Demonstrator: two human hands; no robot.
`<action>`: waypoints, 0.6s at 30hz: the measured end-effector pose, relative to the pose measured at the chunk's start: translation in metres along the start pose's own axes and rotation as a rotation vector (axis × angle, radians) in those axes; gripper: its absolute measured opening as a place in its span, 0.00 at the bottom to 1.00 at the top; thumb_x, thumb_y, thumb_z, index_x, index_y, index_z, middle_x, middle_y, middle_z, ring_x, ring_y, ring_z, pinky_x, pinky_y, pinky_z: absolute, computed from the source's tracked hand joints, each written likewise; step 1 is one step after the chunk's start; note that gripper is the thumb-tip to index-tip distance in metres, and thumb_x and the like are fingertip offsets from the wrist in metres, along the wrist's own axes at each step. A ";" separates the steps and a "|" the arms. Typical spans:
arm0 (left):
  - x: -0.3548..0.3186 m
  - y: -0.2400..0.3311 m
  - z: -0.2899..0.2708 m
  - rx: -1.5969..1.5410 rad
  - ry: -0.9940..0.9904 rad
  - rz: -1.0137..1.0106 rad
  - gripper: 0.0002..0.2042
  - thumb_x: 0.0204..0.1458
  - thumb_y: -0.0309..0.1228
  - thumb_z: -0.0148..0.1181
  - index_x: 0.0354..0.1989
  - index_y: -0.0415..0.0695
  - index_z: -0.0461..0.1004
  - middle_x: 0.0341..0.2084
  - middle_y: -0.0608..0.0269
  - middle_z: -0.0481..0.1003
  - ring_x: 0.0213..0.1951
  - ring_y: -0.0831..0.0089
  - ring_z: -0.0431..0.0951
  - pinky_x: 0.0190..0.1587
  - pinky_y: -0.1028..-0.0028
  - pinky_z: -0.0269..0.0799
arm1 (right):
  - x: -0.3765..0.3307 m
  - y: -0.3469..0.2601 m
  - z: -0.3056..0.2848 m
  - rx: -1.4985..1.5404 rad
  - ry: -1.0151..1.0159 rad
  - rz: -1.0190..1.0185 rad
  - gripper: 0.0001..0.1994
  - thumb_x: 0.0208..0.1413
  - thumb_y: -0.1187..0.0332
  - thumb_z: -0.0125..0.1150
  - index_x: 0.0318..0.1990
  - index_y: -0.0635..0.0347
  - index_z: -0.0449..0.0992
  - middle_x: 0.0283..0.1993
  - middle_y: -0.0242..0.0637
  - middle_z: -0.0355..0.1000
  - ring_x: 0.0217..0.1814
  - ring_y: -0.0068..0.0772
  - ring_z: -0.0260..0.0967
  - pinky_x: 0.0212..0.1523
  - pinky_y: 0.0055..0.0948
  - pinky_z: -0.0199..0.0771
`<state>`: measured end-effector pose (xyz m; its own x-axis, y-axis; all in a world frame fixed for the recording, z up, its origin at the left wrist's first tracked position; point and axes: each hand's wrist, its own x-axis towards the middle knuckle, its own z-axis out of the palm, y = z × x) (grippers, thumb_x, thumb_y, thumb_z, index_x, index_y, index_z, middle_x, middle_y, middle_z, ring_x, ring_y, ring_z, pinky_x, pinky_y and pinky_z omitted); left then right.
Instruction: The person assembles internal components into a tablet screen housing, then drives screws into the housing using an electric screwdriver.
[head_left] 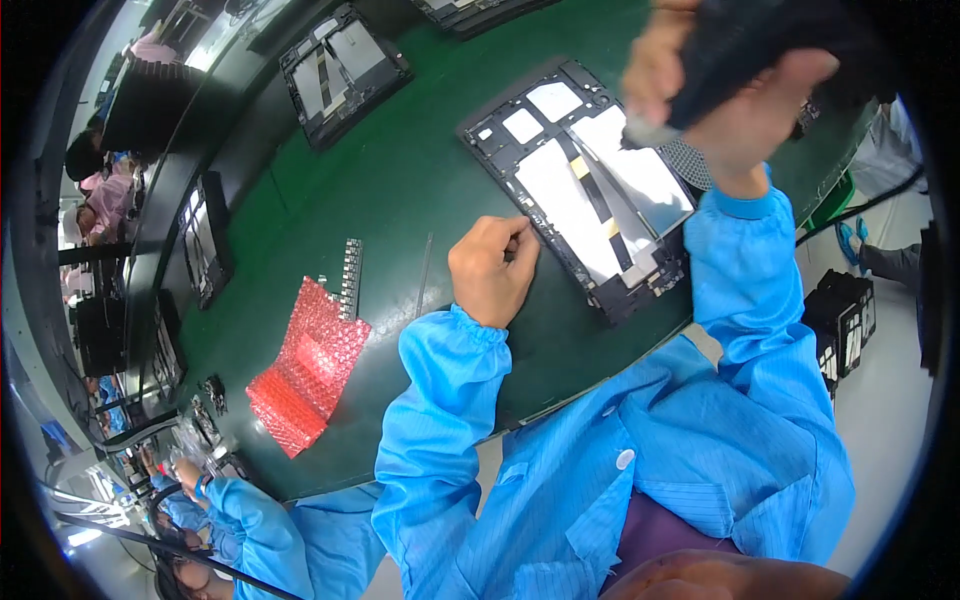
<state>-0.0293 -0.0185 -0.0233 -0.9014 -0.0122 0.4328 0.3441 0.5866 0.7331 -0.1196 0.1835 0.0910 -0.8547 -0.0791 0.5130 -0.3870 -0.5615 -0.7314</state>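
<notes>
The green tabletop (400, 180) is the largest thing here, a long belt-like surface running from far right to near left; on it, in front of the person, lies an open device frame (585, 190), dark, with pale sheets and a dark strip with yellow patches inside; its long axis goes diagonally, from far left to near right, and its near right corner is close to the tabletop edge. More such frames (340, 70) lie farther left, well apart from it, so there is free green surface between them. A red bubble-wrap sheet (305, 365) lies on the near left, and just beside it a narrow strip of small parts (350, 278).

The right hand (735, 110) is raised above the far right end of the frame and is closed around a dark tool (750, 40); the tool tip points down at the frame. The left hand (492, 270) is curled, fingers pinched together, touching the frame's left edge; what it pinches I cannot tell. The left hand is the nearer one to the frame.
</notes>
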 end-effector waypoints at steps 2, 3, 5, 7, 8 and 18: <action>0.001 0.000 -0.009 -0.031 -0.022 -0.072 0.05 0.44 0.22 0.63 0.31 0.37 0.78 0.19 0.62 0.73 0.19 0.81 0.70 0.21 0.81 0.65 | 0.002 0.006 0.041 -0.261 -0.105 0.189 0.50 0.43 0.22 0.24 0.42 0.68 0.69 0.17 0.39 0.68 0.13 0.29 0.66 0.13 0.25 0.67; 0.003 0.000 -0.010 -0.049 -0.025 -0.063 0.05 0.44 0.22 0.63 0.31 0.37 0.78 0.19 0.62 0.73 0.19 0.81 0.70 0.21 0.81 0.65 | 0.003 0.023 0.040 -0.126 -0.141 0.254 0.49 0.42 0.22 0.28 0.44 0.68 0.68 0.20 0.40 0.69 0.17 0.29 0.68 0.17 0.23 0.68; 0.006 -0.005 -0.014 0.009 0.090 -0.097 0.06 0.47 0.24 0.62 0.33 0.37 0.78 0.19 0.63 0.73 0.20 0.83 0.70 0.21 0.80 0.64 | 0.029 0.053 0.031 -0.245 -0.655 -0.314 0.44 0.44 0.28 0.45 0.45 0.71 0.66 0.22 0.41 0.68 0.19 0.26 0.67 0.19 0.21 0.67; 0.003 -0.020 -0.024 0.061 0.086 -0.096 0.06 0.51 0.26 0.61 0.35 0.36 0.78 0.20 0.65 0.73 0.21 0.84 0.70 0.21 0.82 0.65 | 0.002 0.061 0.052 -0.189 -0.285 0.224 0.47 0.45 0.25 0.33 0.46 0.68 0.66 0.21 0.36 0.66 0.18 0.24 0.66 0.19 0.22 0.68; 0.002 -0.026 -0.026 0.003 0.118 -0.187 0.07 0.52 0.27 0.60 0.36 0.36 0.77 0.21 0.65 0.73 0.22 0.84 0.70 0.22 0.82 0.66 | -0.001 0.066 0.053 -0.192 -0.294 0.232 0.47 0.45 0.25 0.33 0.46 0.68 0.66 0.21 0.36 0.66 0.18 0.24 0.66 0.19 0.22 0.68; 0.005 -0.026 -0.030 -0.309 0.134 -0.457 0.10 0.55 0.27 0.57 0.41 0.34 0.75 0.28 0.61 0.76 0.27 0.81 0.75 0.23 0.83 0.70 | 0.016 0.089 0.038 -0.073 -0.506 -0.013 0.43 0.46 0.31 0.49 0.45 0.73 0.66 0.22 0.40 0.68 0.20 0.25 0.67 0.19 0.21 0.65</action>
<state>-0.0351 -0.0578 -0.0242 -0.9424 -0.3237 0.0839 0.0065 0.2333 0.9724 -0.1545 0.1008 0.0513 -0.5822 -0.4715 0.6624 -0.4352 -0.5074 -0.7437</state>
